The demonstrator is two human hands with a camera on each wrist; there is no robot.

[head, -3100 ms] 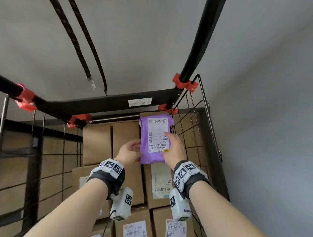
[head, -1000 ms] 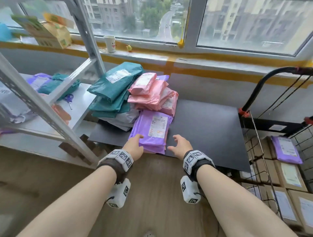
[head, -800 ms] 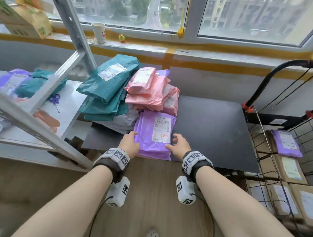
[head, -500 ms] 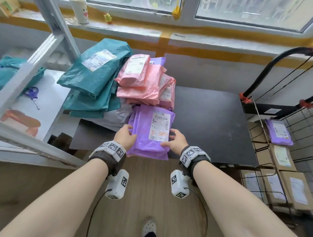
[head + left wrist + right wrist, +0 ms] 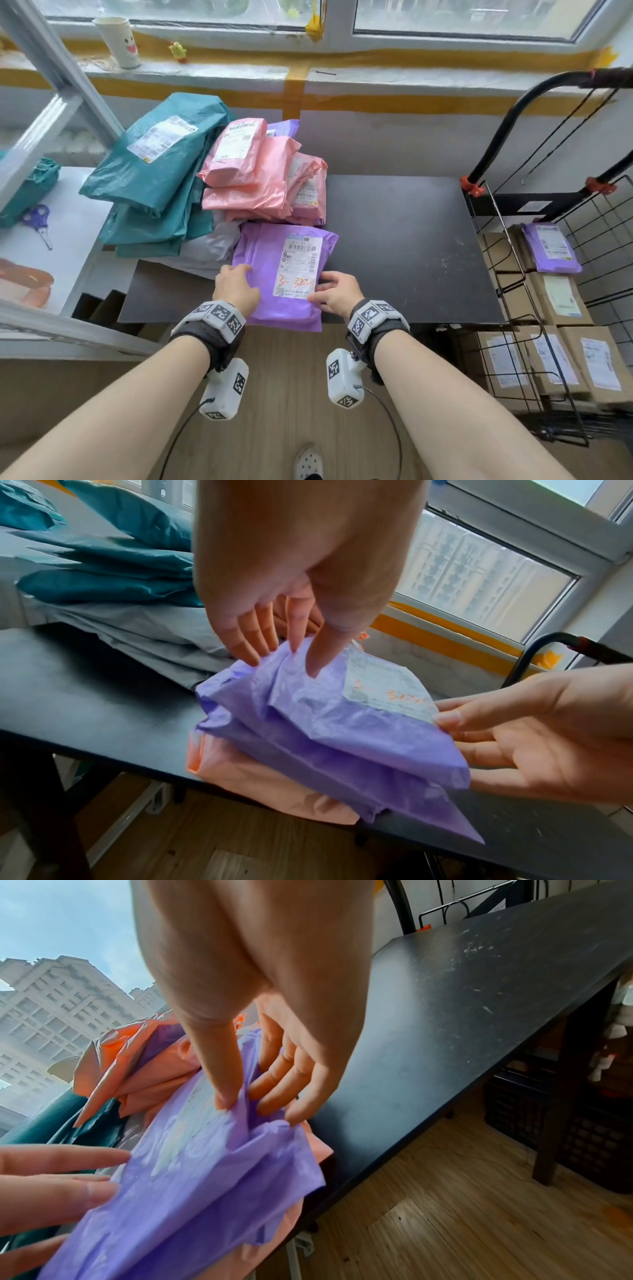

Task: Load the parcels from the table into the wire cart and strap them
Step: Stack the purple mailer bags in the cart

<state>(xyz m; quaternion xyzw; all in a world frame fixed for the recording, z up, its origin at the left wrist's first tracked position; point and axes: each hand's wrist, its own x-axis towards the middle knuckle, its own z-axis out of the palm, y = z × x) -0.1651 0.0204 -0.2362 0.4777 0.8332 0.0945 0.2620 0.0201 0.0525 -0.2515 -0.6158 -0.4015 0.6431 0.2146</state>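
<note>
A purple parcel (image 5: pixel 270 263) with a white label lies on top of a stack at the front edge of the black table (image 5: pixel 404 240). My left hand (image 5: pixel 239 284) holds its left edge, thumb on top and fingertips at the rim, as the left wrist view shows (image 5: pixel 284 664). My right hand (image 5: pixel 329 291) pinches the right edge, thumb on the label and fingers curled beneath (image 5: pixel 246 1104). A pink parcel (image 5: pixel 257 772) lies under the purple ones. The wire cart (image 5: pixel 507 274) stands to the right of the table, holding cardboard boxes (image 5: pixel 561 301) and another purple parcel (image 5: pixel 551 246).
Teal parcels (image 5: pixel 161 171) and pink parcels (image 5: pixel 250 171) are piled at the table's back left, over grey ones. A white metal shelf (image 5: pixel 68 85) with scissors stands at the left. The cart's black handle (image 5: pixel 534 99) rises at the right. A windowsill runs behind.
After leaving a purple parcel in the cart, I turned to the table. Both hands reached the front purple parcel and closed on its two side edges.
</note>
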